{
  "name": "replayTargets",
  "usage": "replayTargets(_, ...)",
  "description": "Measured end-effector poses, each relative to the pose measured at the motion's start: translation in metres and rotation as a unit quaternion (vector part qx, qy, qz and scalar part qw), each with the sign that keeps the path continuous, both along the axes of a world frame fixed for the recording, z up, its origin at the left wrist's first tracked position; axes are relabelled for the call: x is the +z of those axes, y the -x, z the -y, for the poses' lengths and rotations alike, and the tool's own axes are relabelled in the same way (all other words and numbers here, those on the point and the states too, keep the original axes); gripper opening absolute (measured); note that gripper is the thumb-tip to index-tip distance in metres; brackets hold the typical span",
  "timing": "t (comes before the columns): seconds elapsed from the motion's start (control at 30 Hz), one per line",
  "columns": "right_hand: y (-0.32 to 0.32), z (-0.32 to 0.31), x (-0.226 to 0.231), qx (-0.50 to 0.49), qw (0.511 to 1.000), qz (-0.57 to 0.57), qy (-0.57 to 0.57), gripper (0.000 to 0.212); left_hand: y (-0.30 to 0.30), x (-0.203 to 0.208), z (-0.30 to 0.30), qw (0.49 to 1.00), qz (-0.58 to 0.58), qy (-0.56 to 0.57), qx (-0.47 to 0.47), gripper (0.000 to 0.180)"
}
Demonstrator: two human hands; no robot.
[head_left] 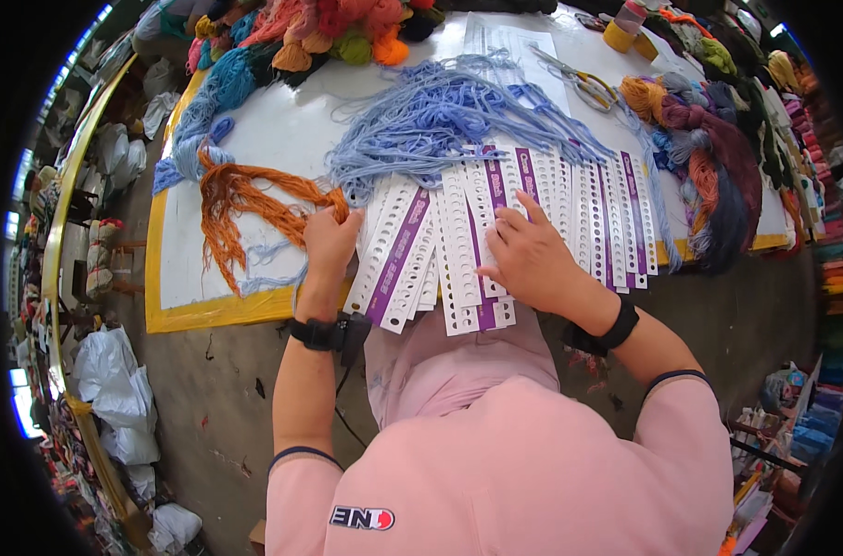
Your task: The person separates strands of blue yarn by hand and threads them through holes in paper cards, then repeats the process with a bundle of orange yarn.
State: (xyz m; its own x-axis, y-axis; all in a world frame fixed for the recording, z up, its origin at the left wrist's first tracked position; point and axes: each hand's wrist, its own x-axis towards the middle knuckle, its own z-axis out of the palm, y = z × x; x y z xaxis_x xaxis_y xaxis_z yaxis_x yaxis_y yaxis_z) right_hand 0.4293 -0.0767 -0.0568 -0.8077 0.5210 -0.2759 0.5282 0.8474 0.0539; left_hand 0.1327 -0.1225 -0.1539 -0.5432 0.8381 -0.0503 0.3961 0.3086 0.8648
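Note:
My left hand [331,243] is closed on one end of a hank of rust-orange yarn [240,190], which spreads leftward over the white table in loose strands. My right hand [531,252] hovers over or rests on the perforated cards [458,236], its fingers apart and nothing visible between them. These cards are long white strips with rows of punched holes and purple bands, fanned out along the table's near edge. Behind them lies a loose heap of light blue yarn [440,116], some strands reaching the cards' upper ends. Whether the right fingertips touch a card I cannot tell.
Scissors [583,79] lie beyond the blue heap, near a yellow-and-pink container [623,26]. Colourful yarn hanks [347,28] pile up at the back, and more dark hanks [709,176] hang at right. Yellow tape [227,310] borders the table. White bags [115,389] stand at left.

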Motion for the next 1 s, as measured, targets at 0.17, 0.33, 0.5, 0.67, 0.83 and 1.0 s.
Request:
replayTargets(0.17,0.016,-0.018,-0.043,0.090,0.956,-0.257,-0.109,0.055,0.003,-0.003,-0.019,0.999,0.033,-0.026,0.000,0.032)
replayTargets(0.33,0.071,-0.017,-0.008,0.032,0.990,-0.133,-0.029,0.059,0.014,0.015,-0.009,0.999,-0.028,0.021,-0.002,0.030)
replayTargets(0.5,0.085,-0.008,-0.062,0.141,0.952,-0.272,0.014,0.068,-0.011,-0.024,-0.007,0.982,-0.186,-0.029,-0.018,0.031)
replayTargets(0.67,0.089,0.006,-0.043,0.135,0.944,-0.295,0.057,0.066,-0.009,0.002,0.006,1.000,0.006,0.012,-0.022,0.045)
replayTargets(0.83,0.096,-0.003,-0.032,0.140,0.944,-0.296,0.034,0.066,0.001,0.001,-0.013,0.999,-0.042,0.012,-0.021,0.053)
replayTargets(1.0,0.083,-0.010,-0.023,0.148,0.961,-0.233,-0.013,0.064,0.017,0.000,-0.020,0.999,-0.044,0.021,-0.018,0.052)
